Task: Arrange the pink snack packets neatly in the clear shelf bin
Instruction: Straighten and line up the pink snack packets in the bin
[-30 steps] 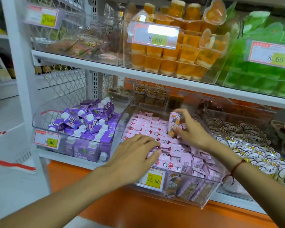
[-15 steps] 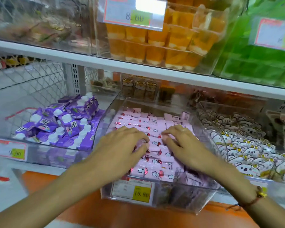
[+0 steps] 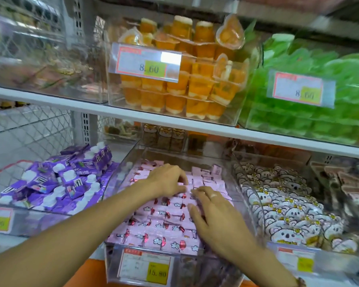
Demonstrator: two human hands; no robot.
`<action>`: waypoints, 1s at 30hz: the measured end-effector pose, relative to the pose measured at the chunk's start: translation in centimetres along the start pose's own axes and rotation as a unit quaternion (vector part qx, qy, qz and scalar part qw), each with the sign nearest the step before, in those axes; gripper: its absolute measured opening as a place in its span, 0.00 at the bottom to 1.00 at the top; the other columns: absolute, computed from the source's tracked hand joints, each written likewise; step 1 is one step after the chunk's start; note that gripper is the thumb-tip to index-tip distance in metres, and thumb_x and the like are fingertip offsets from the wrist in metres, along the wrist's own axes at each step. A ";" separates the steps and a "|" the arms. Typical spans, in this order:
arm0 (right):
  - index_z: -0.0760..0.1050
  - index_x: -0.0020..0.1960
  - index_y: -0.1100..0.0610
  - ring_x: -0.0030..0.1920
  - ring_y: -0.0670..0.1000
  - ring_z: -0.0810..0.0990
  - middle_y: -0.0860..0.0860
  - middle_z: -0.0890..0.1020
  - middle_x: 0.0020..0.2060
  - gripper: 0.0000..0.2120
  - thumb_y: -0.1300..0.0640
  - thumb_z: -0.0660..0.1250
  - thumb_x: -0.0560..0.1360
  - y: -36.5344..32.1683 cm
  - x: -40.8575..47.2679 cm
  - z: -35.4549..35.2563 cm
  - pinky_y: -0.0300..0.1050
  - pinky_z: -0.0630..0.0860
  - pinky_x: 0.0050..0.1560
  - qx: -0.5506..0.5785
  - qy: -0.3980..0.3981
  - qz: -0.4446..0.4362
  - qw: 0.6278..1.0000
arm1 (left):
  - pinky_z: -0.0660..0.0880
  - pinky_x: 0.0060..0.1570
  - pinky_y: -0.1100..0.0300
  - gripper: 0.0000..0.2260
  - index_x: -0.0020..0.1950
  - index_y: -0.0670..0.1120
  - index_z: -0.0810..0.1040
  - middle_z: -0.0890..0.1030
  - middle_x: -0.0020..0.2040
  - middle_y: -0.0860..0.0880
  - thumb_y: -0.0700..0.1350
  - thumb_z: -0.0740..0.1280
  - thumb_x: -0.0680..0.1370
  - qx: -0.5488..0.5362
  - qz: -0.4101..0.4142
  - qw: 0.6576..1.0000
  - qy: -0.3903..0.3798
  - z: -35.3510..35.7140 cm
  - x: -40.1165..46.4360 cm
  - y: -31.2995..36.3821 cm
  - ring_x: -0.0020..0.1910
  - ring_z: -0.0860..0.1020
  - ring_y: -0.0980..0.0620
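1. Change since the earlier pictures: the single packet held upright in the right hand a second ago is no longer raised. Both hands now lie on the packet layer, as they did half a second ago, with the left hand farther back in the bin than before. The view now takes in more of the upper shelf.
2. Purple pouches [image 3: 58, 183]: heaped loosely in the clear bin to the left, white caps showing; untouched.
3. Left hand [image 3: 167, 180]: reaches in from the lower left and rests palm down on the middle rows. Grip: fingers curl down onto the packets with the tips pressing at the row edge; whether any packet is pinched I cannot tell.
4. Pink snack packets [image 3: 164, 226]: lie in the clear shelf bin [image 3: 112, 262] on the lower shelf, in flat overlapping rows from front wall to back. The rear right rows show plain pink backs; the front rows show printed faces.
5. Price tag [image 3: 146, 266]: fixed on the bin's front wall, yellow patch reading 15.80.
6. Right hand [image 3: 218, 220]: comes in from the lower right and lies flat over the right side of the rows. Grip: released, fingers extended and slightly spread, touching the packet tops; a pale ring shows on one finger. Its fingertips sit near those of the left hand.
7. Koala-face packets [image 3: 288, 206]: fill the neighbouring bin to the right.
8. Upper shelf: orange jelly cups [image 3: 182, 85], then green packs [image 3: 311, 112].
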State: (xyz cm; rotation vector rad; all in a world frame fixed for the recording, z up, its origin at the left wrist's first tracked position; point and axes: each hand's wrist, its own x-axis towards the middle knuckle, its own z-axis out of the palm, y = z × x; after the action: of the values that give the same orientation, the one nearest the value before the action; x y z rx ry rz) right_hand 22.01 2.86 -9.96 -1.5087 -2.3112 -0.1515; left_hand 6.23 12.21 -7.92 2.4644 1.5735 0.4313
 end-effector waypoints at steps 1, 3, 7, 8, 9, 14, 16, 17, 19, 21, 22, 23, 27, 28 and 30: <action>0.66 0.69 0.48 0.62 0.50 0.69 0.46 0.70 0.64 0.21 0.43 0.47 0.81 0.0 0.1 0.1 0.43 0.64 0.61 -0.018 -0.012 -0.003 1.000 | 0.75 0.53 0.55 0.11 0.55 0.50 0.81 0.82 0.57 0.50 0.52 0.69 0.75 -0.006 -0.002 1.000 -0.006 0.0 0.2 0.0 0.55 0.78 0.50; 0.68 0.68 0.49 0.61 0.51 0.70 0.48 0.72 0.61 0.21 0.44 0.47 0.81 0.2 0.3 0.2 0.45 0.65 0.61 -0.037 -0.031 -0.007 0.999 | 0.75 0.52 0.55 0.12 0.54 0.49 0.81 0.81 0.56 0.49 0.52 0.70 0.74 -0.027 -0.008 0.999 -0.021 -0.1 0.3 -0.1 0.55 0.78 0.50; 0.70 0.67 0.51 0.60 0.52 0.70 0.49 0.73 0.60 0.21 0.44 0.48 0.81 0.5 0.9 0.0 0.46 0.66 0.58 -0.024 -0.058 -0.005 0.998 | 0.73 0.48 0.57 0.13 0.56 0.47 0.80 0.81 0.54 0.48 0.50 0.71 0.74 -0.083 -0.017 0.996 -0.040 -0.4 0.4 -0.1 0.51 0.77 0.51; 0.70 0.67 0.51 0.60 0.53 0.71 0.49 0.73 0.60 0.21 0.44 0.49 0.81 0.5 0.9 -0.1 0.47 0.66 0.57 -0.014 -0.067 -0.002 0.998 | 0.74 0.49 0.56 0.14 0.57 0.47 0.80 0.81 0.54 0.47 0.50 0.71 0.74 -0.099 -0.016 0.994 -0.046 -0.5 0.4 0.1 0.51 0.77 0.50; 0.69 0.68 0.50 0.59 0.53 0.71 0.49 0.73 0.59 0.21 0.44 0.49 0.81 0.5 1.0 -0.2 0.47 0.67 0.57 0.001 -0.071 0.003 0.997 | 0.75 0.52 0.54 0.14 0.57 0.46 0.81 0.81 0.54 0.47 0.50 0.71 0.74 -0.104 -0.014 0.993 -0.051 -0.6 0.4 0.2 0.52 0.78 0.49; 0.72 0.65 0.49 0.58 0.57 0.72 0.51 0.74 0.57 0.19 0.46 0.50 0.82 0.5 1.6 -0.6 0.49 0.67 0.55 0.030 -0.084 0.025 0.996 | 0.77 0.50 0.55 0.05 0.48 0.50 0.85 0.84 0.50 0.54 0.47 0.70 0.75 -0.071 -0.030 0.997 0.031 -0.4 0.3 1.2 0.48 0.78 0.55; 0.74 0.63 0.50 0.56 0.57 0.72 0.51 0.74 0.56 0.19 0.46 0.49 0.81 0.6 1.7 -0.6 0.49 0.67 0.55 0.009 -0.099 0.019 0.995 | 0.76 0.53 0.52 0.06 0.49 0.50 0.84 0.83 0.51 0.54 0.47 0.68 0.76 -0.118 -0.055 0.988 0.086 -0.4 0.2 1.4 0.51 0.79 0.53; 0.74 0.63 0.50 0.56 0.57 0.72 0.51 0.73 0.56 0.19 0.46 0.50 0.81 0.6 1.7 -0.6 0.49 0.67 0.54 0.007 -0.103 0.017 0.995 | 0.76 0.54 0.52 0.07 0.51 0.49 0.83 0.82 0.53 0.53 0.48 0.67 0.77 -0.156 -0.070 0.978 0.115 -0.6 0.1 1.6 0.52 0.78 0.52; 0.74 0.64 0.50 0.56 0.57 0.71 0.51 0.73 0.56 0.20 0.46 0.50 0.81 0.8 1.8 -0.5 0.49 0.66 0.54 0.009 -0.110 0.014 0.994 | 0.74 0.56 0.51 0.12 0.55 0.46 0.80 0.81 0.55 0.49 0.52 0.65 0.78 -0.258 -0.104 0.946 0.168 -1.4 -0.2 2.3 0.55 0.77 0.48; 0.73 0.66 0.50 0.56 0.56 0.71 0.51 0.72 0.57 0.20 0.46 0.50 0.81 0.9 1.9 -0.5 0.49 0.66 0.54 0.011 -0.117 0.013 0.993 | 0.74 0.58 0.48 0.12 0.56 0.45 0.78 0.80 0.55 0.45 0.51 0.63 0.79 -0.356 -0.126 0.904 0.199 -2.2 -0.8 2.8 0.56 0.78 0.45; 0.72 0.66 0.50 0.56 0.56 0.71 0.52 0.72 0.57 0.20 0.46 0.51 0.81 0.9 2.0 -0.6 0.48 0.66 0.54 0.008 -0.121 0.011 0.993 | 0.74 0.59 0.47 0.12 0.56 0.44 0.77 0.81 0.55 0.44 0.51 0.62 0.80 -0.392 -0.132 0.885 0.212 -2.6 -1.4 3.0 0.55 0.78 0.44; 0.73 0.66 0.50 0.57 0.56 0.71 0.52 0.72 0.58 0.19 0.46 0.51 0.81 0.9 2.1 -0.7 0.48 0.67 0.54 0.008 -0.128 0.010 0.992 | 0.75 0.58 0.46 0.12 0.57 0.43 0.76 0.81 0.55 0.42 0.50 0.62 0.80 -0.424 -0.137 0.866 0.225 -2.9 -2.0 3.0 0.55 0.78 0.43; 0.75 0.61 0.52 0.52 0.55 0.79 0.52 0.79 0.53 0.13 0.52 0.57 0.80 0.8 3.3 -2.5 0.49 0.76 0.53 0.116 -0.108 0.064 0.985 | 0.80 0.45 0.60 0.08 0.56 0.42 0.75 0.81 0.52 0.42 0.44 0.62 0.80 -0.505 -0.142 0.796 0.303 -3.2 -5.5 2.3 0.48 0.81 0.49; 0.74 0.61 0.52 0.52 0.53 0.79 0.51 0.80 0.54 0.12 0.53 0.60 0.79 0.8 3.6 -2.9 0.47 0.76 0.53 0.139 -0.067 0.073 0.985 | 0.80 0.42 0.65 0.07 0.55 0.42 0.75 0.82 0.51 0.42 0.43 0.62 0.80 -0.530 -0.147 0.772 0.318 -3.1 -6.3 2.1 0.45 0.81 0.52; 0.70 0.65 0.51 0.57 0.48 0.75 0.48 0.76 0.58 0.20 0.51 0.67 0.75 0.3 3.9 -3.4 0.41 0.71 0.54 0.177 0.010 0.061 0.982 | 0.79 0.39 0.69 0.09 0.58 0.40 0.76 0.82 0.50 0.43 0.43 0.63 0.80 -0.587 -0.162 0.722 0.328 -2.9 -7.6 1.7 0.44 0.81 0.56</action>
State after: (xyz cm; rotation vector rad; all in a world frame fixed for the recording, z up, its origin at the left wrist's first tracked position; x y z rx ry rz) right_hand 21.72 5.31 -5.43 -1.4476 -2.0856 0.2635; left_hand 3.71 4.62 -5.75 1.0387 1.1683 1.7004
